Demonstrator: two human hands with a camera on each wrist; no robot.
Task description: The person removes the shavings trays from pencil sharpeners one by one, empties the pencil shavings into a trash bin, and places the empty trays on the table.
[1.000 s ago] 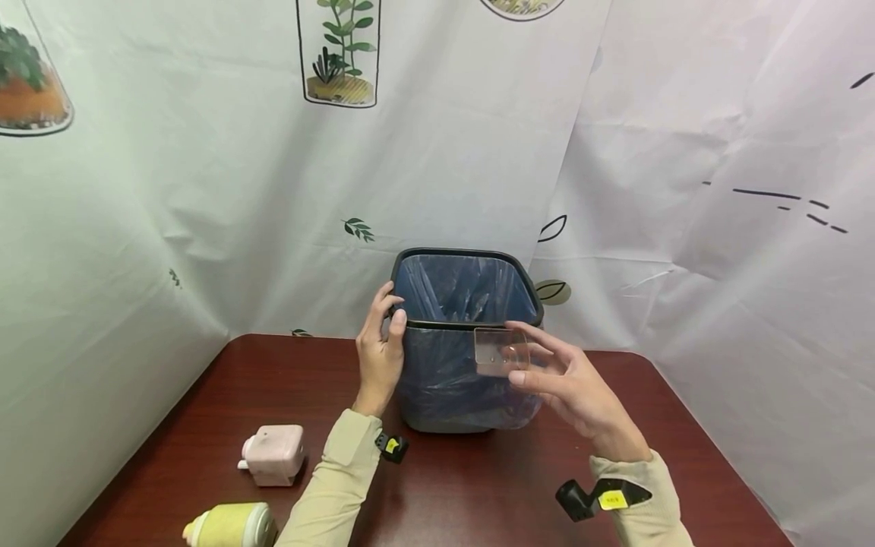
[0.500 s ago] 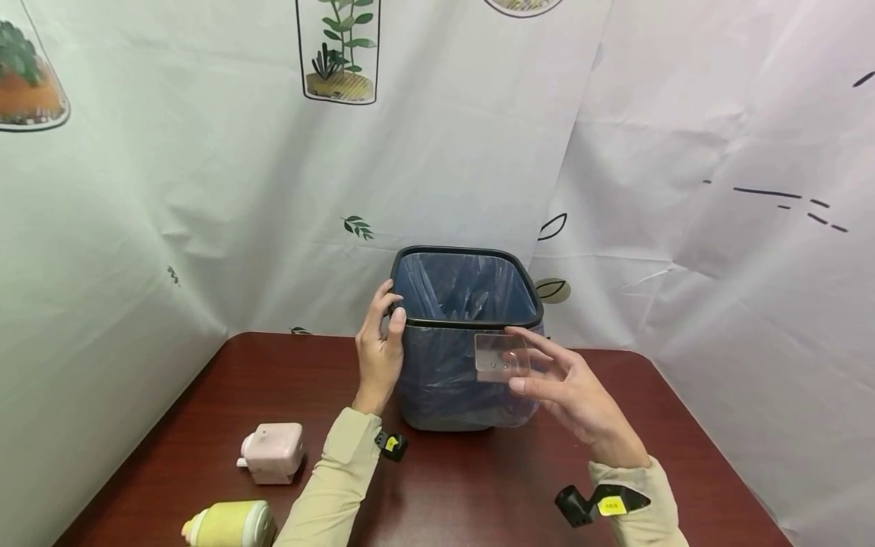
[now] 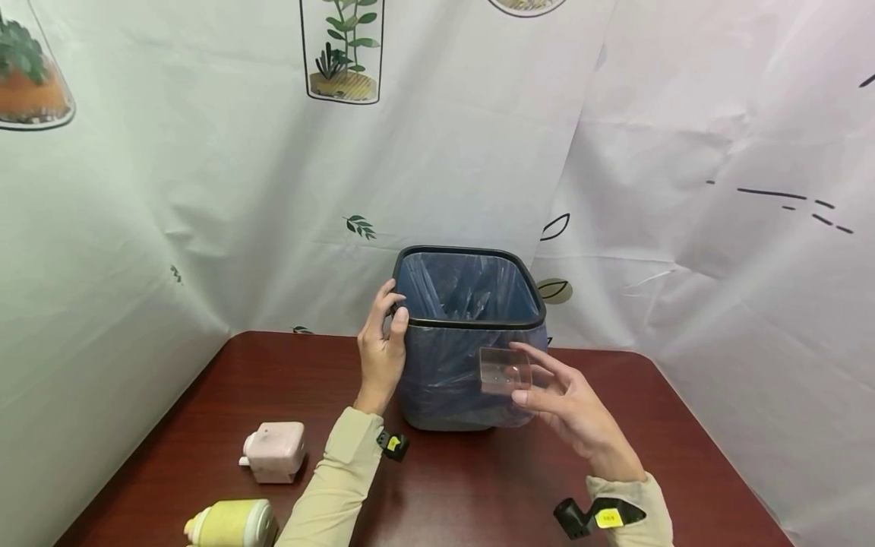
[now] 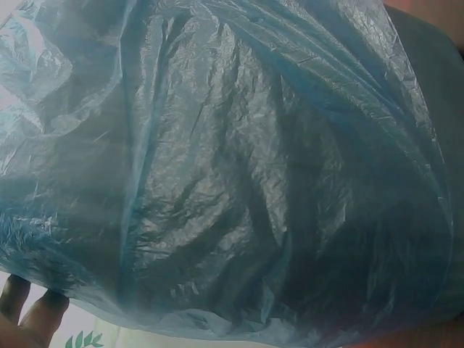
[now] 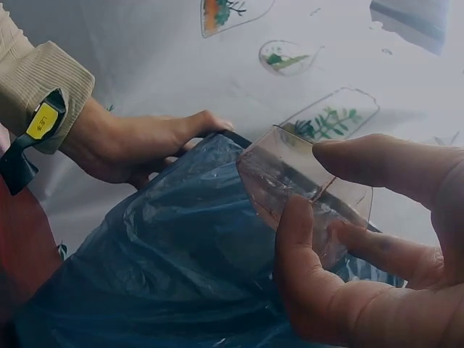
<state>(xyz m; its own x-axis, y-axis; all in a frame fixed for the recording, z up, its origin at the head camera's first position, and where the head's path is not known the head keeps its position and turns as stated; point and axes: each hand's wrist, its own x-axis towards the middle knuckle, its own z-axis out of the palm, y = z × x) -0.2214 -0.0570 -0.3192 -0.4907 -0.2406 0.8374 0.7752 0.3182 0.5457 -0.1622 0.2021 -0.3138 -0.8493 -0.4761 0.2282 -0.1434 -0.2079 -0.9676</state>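
Observation:
A trash bin (image 3: 472, 325) with a black rim stands upright on the table, a translucent blue bag lining it and folded down outside. My left hand (image 3: 380, 357) grips the rim at its near left corner, thumb on the front side. In the left wrist view the bag (image 4: 217, 167) fills most of the picture. Between thumb and fingers, my right hand (image 3: 574, 406) pinches a small clear plastic box (image 3: 497, 371) in front of the bin's right side, lower than the rim. The right wrist view shows the clear box (image 5: 272, 170) close up, tilted.
Left of my left forearm, a pale pink boxy object (image 3: 276, 452) with a white knob sits on the dark red table (image 3: 451, 486). Nearer, a yellow and white rounded object (image 3: 229, 524) lies partly cut off by the frame. A white printed curtain (image 3: 437, 175) hangs behind the table.
My right hand has lowered the clear box slightly along the front of the bin. The left hand keeps its place on the rim.

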